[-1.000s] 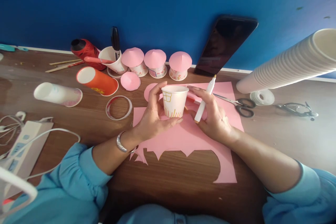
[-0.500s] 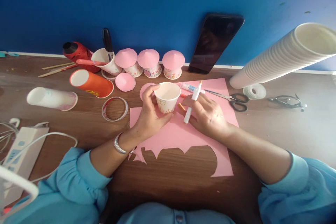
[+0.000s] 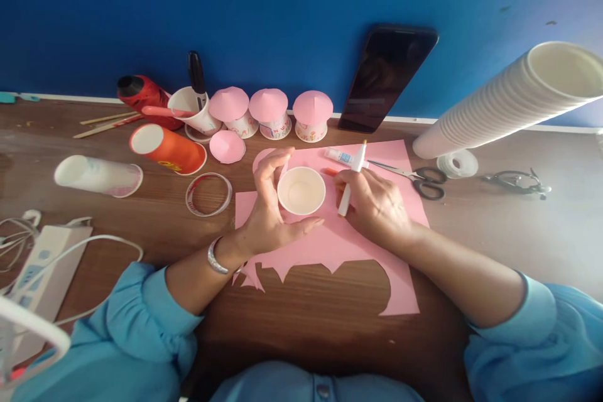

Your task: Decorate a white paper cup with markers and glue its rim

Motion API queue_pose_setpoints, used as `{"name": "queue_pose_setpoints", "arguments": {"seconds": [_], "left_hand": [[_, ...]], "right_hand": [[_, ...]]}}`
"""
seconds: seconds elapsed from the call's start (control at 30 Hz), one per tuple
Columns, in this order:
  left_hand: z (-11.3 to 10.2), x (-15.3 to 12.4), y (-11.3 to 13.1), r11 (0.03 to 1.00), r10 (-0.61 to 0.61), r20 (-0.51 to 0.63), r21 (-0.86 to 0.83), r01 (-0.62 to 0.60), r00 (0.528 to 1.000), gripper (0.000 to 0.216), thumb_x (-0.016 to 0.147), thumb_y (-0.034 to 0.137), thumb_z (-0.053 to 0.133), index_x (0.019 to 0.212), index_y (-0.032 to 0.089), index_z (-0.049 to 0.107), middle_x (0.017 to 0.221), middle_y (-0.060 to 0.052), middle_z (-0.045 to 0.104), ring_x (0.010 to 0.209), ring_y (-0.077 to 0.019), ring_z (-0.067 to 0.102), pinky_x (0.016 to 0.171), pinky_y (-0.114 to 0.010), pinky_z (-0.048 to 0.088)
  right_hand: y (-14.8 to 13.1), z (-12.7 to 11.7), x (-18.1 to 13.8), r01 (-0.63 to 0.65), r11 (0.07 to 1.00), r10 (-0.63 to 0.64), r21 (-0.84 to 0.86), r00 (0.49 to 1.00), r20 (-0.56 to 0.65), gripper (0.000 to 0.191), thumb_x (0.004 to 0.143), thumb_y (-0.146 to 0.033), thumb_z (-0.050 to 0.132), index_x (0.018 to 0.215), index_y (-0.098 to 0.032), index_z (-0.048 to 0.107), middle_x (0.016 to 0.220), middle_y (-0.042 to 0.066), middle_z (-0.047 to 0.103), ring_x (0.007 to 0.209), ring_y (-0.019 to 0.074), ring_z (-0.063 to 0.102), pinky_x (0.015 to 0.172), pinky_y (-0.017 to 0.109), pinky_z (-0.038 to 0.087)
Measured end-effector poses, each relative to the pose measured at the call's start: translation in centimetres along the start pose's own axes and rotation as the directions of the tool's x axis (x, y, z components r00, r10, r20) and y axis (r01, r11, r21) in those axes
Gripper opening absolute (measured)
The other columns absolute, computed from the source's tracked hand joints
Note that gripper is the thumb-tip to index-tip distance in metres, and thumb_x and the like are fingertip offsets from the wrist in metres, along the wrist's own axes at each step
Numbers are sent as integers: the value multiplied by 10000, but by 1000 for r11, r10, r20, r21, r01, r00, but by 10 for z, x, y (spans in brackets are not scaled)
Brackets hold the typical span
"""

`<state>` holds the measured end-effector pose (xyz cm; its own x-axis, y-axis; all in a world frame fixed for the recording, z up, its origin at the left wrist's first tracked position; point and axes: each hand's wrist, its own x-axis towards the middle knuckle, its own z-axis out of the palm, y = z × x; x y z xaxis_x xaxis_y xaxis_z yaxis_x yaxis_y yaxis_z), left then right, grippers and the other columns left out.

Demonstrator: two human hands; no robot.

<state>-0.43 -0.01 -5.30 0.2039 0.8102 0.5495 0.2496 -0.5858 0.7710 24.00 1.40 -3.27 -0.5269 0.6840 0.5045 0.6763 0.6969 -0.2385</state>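
A white paper cup (image 3: 301,191) stands upright on the pink paper (image 3: 325,242), its open top facing me. My left hand (image 3: 273,210) curves around the cup's left side, fingers and thumb spread apart, without visibly gripping it. Just right of the cup, my right hand (image 3: 377,204) is closed on a white marker (image 3: 354,179) with a brownish tip pointing up and away. Part of the marker is hidden by the fingers. Near that hand lie a small glue tube (image 3: 340,157) and black-handled scissors (image 3: 424,179).
Three cups with pink cone roofs (image 3: 268,105) line the blue wall, beside a pen-holding cup (image 3: 200,114). An orange cup (image 3: 169,149), a white cup (image 3: 98,176) and a tape roll (image 3: 208,195) lie left. A phone (image 3: 389,78) and tall cup stack (image 3: 499,100) stand right.
The cup was tilted and held in my left hand; now it sits lower and upright, and the fingers have spread. The marker has shifted slightly right in my right hand.
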Motion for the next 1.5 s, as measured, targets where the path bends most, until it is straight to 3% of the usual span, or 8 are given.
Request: {"name": "queue_pose_setpoints", "arguments": {"seconds": [0.3, 0.4, 0.5, 0.63, 0.8, 1.07, 1.27, 1.5], "left_hand": [[-10, -2, 38, 972, 171, -183, 189, -136, 968, 824, 843, 450, 895, 1552, 349, 488, 1380, -82, 544, 1309, -313, 568, 1136, -554, 535], [-10, -8, 75, 964, 261, 63, 38, -264, 963, 480, 884, 259, 858, 1308, 297, 635, 967, -9, 644, 802, -172, 630, 739, -355, 605], [-3, -11, 99, 961, -137, 268, -196, 194, 953, 228, 960, 248, 782, 1146, 275, 653, 803, 26, 621, 613, -114, 528, 545, -267, 468], [12, -12, 101, 661, -523, 431, -340, 669, 736, 255, 953, 367, 787, 1120, 226, 657, 831, 24, 615, 634, -101, 536, 554, -242, 432], [18, -8, 88, 728, -490, 411, -292, 620, 769, 107, 836, 187, 751, 931, 205, 705, 848, 15, 669, 700, -108, 577, 622, -231, 464], [14, -5, 82, 822, -410, 424, -212, 528, 808, 66, 857, 177, 801, 822, 203, 753, 744, 22, 721, 638, -91, 593, 579, -209, 450], [16, -11, 76, 293, -588, 530, -565, 772, 611, 321, 825, 471, 931, 896, 192, 788, 822, -20, 777, 523, -66, 566, 454, -191, 404], [14, -9, 70, -51, -616, 638, -618, 785, 462, 400, 746, 480, 996, 870, 173, 771, 667, 26, 675, 442, -35, 497, 388, -136, 366]], "right_hand": [[-14, -18, 8, -77, 975, 92, 210, 994, -65, 276, 1024, -52, 544, 1201, -220, 672, 1000, 37, 875, 682, 159, 808, 577, 265, 626], [-30, -37, 4, -85, 964, 130, 253, 978, -166, 250, 1043, -128, 670, 1260, -247, 634, 1136, 55, 881, 800, 194, 861, 596, 280, 663], [-43, -59, -6, 17, 955, 29, 296, 988, -151, 309, 1052, -146, 665, 1338, -236, 588, 1362, 131, 817, 1021, 234, 868, 584, 288, 677], [-56, -74, -20, 217, 953, -212, 213, 976, -45, 272, 1103, -146, 517, 1372, -111, 537, 1334, 264, 796, 1037, 266, 856, 470, 277, 609], [-69, -61, -30, 190, 974, -200, 120, 976, 81, 357, 1097, -30, 287, 1402, -86, 464, 1108, 203, 858, 575, 172, 743, 357, 282, 490], [-63, -45, -42, 108, 981, -121, 163, 990, 71, 509, 1082, -70, 420, 1577, -149, 332, 1419, 270, 751, 794, 211, 824, 476, 286, 571], [-54, -67, -39, -55, 952, 106, 300, 981, -159, 428, 1126, -544, 530, 1412, -233, 600, 1029, 104, 821, 706, 192, 760, 541, 301, 559], [-55, -90, -37, -210, 687, 335, 695, 941, -47, 259, 1139, -392, 533, 1123, -233, 737, 780, 23, 697, 580, 153, 599, 529, 322, 459]]}}
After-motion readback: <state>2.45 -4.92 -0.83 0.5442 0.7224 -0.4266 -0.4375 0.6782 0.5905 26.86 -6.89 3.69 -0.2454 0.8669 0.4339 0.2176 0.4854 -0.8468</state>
